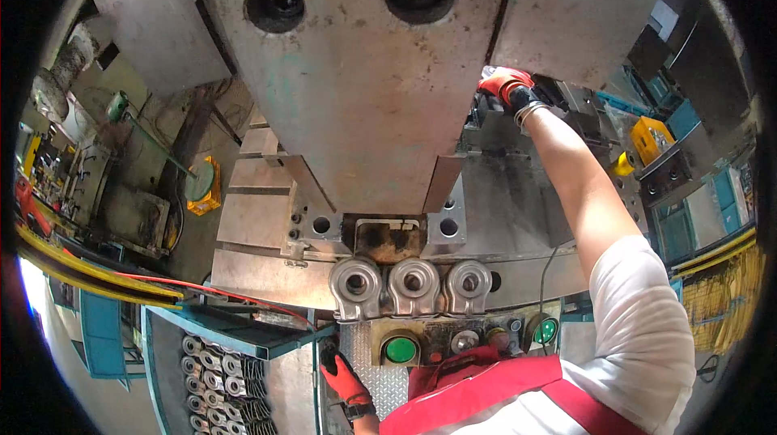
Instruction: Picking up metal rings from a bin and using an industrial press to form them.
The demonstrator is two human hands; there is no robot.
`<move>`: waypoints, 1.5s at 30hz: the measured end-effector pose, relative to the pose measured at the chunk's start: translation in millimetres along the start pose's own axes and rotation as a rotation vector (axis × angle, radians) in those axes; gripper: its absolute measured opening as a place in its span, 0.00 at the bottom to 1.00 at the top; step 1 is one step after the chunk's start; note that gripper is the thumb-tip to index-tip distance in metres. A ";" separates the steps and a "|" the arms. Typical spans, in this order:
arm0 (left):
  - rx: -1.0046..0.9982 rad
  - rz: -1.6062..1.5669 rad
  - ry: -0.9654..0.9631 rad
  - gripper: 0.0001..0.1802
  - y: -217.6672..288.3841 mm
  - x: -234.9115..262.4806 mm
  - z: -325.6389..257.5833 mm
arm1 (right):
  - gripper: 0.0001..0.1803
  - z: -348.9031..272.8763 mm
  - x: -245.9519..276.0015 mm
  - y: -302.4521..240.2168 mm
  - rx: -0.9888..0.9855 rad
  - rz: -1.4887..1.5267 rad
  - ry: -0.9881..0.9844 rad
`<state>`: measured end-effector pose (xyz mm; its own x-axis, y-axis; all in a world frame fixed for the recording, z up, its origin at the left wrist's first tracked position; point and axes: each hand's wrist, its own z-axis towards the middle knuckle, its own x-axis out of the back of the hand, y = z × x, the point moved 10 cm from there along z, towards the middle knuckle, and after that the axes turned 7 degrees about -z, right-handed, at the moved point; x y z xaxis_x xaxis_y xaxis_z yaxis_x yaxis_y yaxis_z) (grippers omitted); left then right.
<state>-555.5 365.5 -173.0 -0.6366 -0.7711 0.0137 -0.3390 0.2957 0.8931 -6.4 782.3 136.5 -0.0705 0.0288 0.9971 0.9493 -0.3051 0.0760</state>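
right hand [503, 83] reached into press die area, grip hidden (can't tell) | left hand [344, 378] low by bin, grip unclear | three forged parts [413, 285] lined on ledge, seemingly awaiting pressing

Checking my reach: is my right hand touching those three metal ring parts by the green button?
Apart. Head view: right hand is up inside the press, far from the ring parts.
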 end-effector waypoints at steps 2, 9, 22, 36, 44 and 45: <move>-0.031 0.011 -0.043 0.25 -2.3 -5.9 1.6 | 0.27 -7.2 7.6 27.4 -0.302 -0.093 0.050; -0.069 -0.145 -0.088 0.20 -19.6 10.5 4.5 | 0.47 9.0 1.2 32.6 -0.271 -0.019 -0.070; -0.050 -0.089 -0.098 0.22 -35.8 18.0 -7.2 | 0.50 19.2 -18.9 12.0 -0.045 -0.134 -0.193; -0.114 0.292 -0.516 0.33 -33.5 -35.4 -10.8 | 0.37 -335.8 -10.1 -6.6 0.329 0.559 0.493; -0.272 0.740 -0.514 0.51 -35.0 -75.8 -53.2 | 0.34 -494.6 -223.0 189.4 -0.600 1.121 0.295; -0.258 0.736 -0.501 0.52 -32.9 -78.3 -53.4 | 0.38 -506.1 -262.2 193.4 -0.671 1.252 0.110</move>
<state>-457.5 386.0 -179.4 -0.8757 -0.0870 0.4749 0.3961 0.4331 0.8097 40.6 234.0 -107.4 0.6404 -0.6556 0.4002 0.0814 -0.4602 -0.8841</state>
